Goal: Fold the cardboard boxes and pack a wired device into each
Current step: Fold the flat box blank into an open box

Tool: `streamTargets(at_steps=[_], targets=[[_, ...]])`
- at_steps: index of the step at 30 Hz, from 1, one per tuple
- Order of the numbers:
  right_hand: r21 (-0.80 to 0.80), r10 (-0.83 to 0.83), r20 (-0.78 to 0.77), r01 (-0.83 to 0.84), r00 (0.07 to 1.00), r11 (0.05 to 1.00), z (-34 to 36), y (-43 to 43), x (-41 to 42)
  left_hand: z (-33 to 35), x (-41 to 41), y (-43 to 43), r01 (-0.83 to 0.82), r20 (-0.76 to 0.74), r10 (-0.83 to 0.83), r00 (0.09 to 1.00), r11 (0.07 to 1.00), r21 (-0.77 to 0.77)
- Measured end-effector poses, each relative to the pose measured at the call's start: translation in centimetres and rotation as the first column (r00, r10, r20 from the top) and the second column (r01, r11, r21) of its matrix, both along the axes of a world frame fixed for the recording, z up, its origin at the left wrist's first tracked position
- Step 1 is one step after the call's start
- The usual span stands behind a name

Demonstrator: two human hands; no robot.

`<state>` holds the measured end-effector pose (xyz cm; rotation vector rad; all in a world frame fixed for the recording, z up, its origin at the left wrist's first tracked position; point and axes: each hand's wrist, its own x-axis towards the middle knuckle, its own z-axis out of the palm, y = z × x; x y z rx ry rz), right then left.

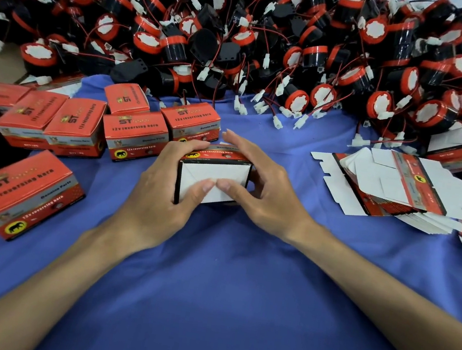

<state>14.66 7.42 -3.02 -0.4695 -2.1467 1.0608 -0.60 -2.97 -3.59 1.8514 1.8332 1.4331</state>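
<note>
I have both hands on one box [212, 179] mid blue cloth [223, 291]: left hand [160, 192] and right hand [257, 190] curl round its sides, thumbs pressing the white end flap. Closed boxes [77, 128] crowd behind and left, flat blanks [392, 187] lie right, and the heap of wired devices [241, 44] walls the back.

Person's forearms [64, 270] bare to frame edge. Left hand [159, 194] and right hand [263, 190] ungloved; fingernails [208, 185] short, plain.
</note>
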Motion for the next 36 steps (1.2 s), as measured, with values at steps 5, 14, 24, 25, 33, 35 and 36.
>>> streamTargets(at_steps=[5,14,24,25,33,35,36], targets=[[0.059,-0.029,-0.043,0.031,0.999,0.998,-0.1,-0.2,-0.2,0.1,0.3,-0.1,-0.057,-0.043,0.059,0.997,0.998,0.035],[0.057,-0.04,-0.061,0.043,0.997,0.997,0.1,-0.4,-0.2,0.1,1.1,0.0,-0.153,-0.088,0.162,0.983,0.983,0.099],[0.271,-0.099,-0.148,0.137,0.984,0.953,-0.3,-0.2,-0.4,0.2,2.1,-0.2,-0.255,-0.131,0.273,0.953,0.957,0.141],[0.313,-0.107,-0.161,0.154,0.981,0.937,-0.4,-0.1,-0.4,0.2,2.1,-0.2,-0.255,-0.148,0.276,0.95,0.956,0.144],[0.333,-0.145,-0.163,0.193,0.976,0.923,-0.2,-0.1,-0.5,0.2,1.5,0.4,-0.284,0.234,0.273,0.933,0.959,0.014],[0.308,-0.155,-0.173,0.203,0.973,0.93,-0.2,-0.2,-0.5,0.1,1.2,0.5,-0.298,0.299,0.29,0.909,0.954,-0.02],[0.296,-0.169,-0.176,0.216,0.97,0.931,-0.1,-0.2,-0.5,0.1,1.1,0.5,-0.305,0.307,0.298,0.904,0.952,-0.025]])
